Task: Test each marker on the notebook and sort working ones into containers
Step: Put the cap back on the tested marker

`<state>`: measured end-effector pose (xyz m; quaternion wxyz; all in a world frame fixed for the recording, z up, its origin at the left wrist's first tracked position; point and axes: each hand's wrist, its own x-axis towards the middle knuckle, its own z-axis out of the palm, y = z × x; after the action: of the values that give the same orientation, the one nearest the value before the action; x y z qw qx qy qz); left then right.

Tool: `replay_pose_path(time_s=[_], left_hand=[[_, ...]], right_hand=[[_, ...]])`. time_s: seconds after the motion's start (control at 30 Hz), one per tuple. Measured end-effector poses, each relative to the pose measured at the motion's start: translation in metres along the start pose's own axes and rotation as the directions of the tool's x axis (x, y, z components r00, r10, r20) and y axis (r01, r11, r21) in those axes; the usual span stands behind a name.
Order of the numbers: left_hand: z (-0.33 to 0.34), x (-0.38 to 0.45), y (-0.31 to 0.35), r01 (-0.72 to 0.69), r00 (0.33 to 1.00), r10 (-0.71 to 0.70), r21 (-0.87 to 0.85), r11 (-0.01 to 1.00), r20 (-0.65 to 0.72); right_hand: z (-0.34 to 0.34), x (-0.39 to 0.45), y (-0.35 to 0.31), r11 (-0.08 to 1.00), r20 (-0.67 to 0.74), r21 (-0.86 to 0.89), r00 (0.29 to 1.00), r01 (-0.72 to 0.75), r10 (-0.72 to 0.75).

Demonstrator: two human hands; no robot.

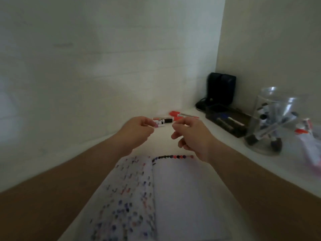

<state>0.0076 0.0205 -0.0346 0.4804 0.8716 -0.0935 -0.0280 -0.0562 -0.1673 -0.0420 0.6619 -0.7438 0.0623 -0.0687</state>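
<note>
A black case [221, 90] stands upright in the corner where two white walls [104, 58] meet, w/ a dark cable [199, 105] curled at its foot on the white table [199, 153]. At far right, a blurred pink-and-white packet [311, 150].

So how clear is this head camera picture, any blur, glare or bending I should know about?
Head view: dim and soft overall; the open spotted notebook smears with blur near the bottom edge; wide-angle bending curves the white table edge; pale glare streaks the clear plastic jar; the left hand pinches a small white marker, blurred.
</note>
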Motion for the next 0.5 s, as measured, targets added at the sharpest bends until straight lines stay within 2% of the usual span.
replay_pose_path(time_s=[0.1,0.2,0.33,0.43,0.5], left_hand=[[-0.009,0.040,-0.041,-0.031,0.994,0.057,0.256,0.966,-0.093],[-0.008,0.069,-0.065,-0.089,0.977,0.171,0.482,0.872,-0.129],[-0.001,0.082,-0.076,-0.138,0.966,0.237,0.576,0.805,-0.100],[0.001,0.083,-0.075,-0.200,0.968,0.249,0.636,0.746,0.013],[0.000,0.081,-0.072,-0.266,0.955,0.290,0.637,0.724,0.069]], right_hand=[[0.015,0.027,0.022,0.991,-0.065,-0.112,0.995,0.074,-0.082],[0.013,0.039,0.035,0.992,-0.120,-0.070,0.986,0.104,-0.112],[0.010,0.046,0.042,0.996,-0.121,0.023,0.989,0.082,-0.079],[0.008,0.049,0.042,0.995,-0.093,0.076,0.994,0.068,-0.061],[0.007,0.050,0.043,0.998,-0.070,0.039,0.996,0.054,-0.052]])
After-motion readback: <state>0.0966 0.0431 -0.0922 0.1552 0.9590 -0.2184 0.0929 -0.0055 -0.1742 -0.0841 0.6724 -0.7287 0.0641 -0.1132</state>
